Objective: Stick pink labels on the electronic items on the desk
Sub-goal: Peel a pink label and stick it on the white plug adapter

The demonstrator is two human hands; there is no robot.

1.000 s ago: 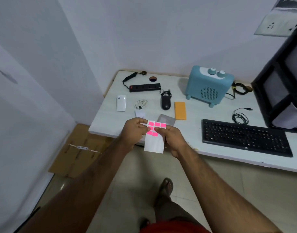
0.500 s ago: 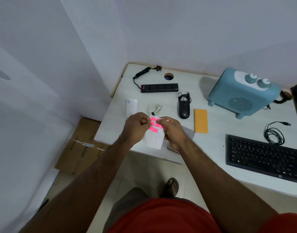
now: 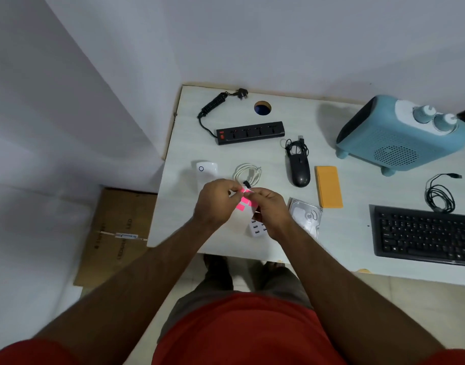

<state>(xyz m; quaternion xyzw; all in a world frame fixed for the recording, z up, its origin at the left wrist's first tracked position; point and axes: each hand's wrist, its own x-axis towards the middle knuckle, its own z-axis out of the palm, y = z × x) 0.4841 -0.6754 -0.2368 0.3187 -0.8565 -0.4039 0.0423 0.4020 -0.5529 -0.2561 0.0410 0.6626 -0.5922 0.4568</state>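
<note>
Both hands, left hand (image 3: 215, 201) and right hand (image 3: 269, 209), pinch the pink label sheet (image 3: 244, 204) in curled fingers above the worktop's (image 3: 344, 233) near edge, bare surface left of them.

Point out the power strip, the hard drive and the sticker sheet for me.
power strip (image 3: 251, 132), head view, middle of its black socket face.
hard drive (image 3: 306, 216), head view, its silver top cover.
sticker sheet (image 3: 242, 205), head view, a pink label between the hands.
</note>
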